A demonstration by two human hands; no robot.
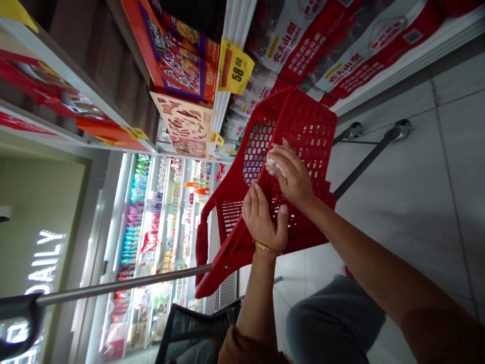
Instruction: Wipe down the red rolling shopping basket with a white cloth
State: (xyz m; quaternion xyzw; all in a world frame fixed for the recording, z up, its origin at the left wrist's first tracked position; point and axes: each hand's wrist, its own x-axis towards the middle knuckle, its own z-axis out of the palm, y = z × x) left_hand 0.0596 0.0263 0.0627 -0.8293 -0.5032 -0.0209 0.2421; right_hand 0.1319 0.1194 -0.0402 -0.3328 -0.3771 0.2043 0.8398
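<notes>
My right hand pinches a crumpled white tissue against the rim of a red plastic basket. This basket has perforated walls and is mounted on a cart frame. My left hand, with a gold bracelet at the wrist, lies over the basket's near edge. Its fingers are stretched out with the thumb apart, and nothing shows in it. The palm side of the left hand is hidden.
The view is turned sideways. Shrink-wrapped water bottles and boxed goods stand on shelves beside the basket. A yellow price tag hangs there. Metal handle tube, castors, tiled floor and lit shelves are also visible.
</notes>
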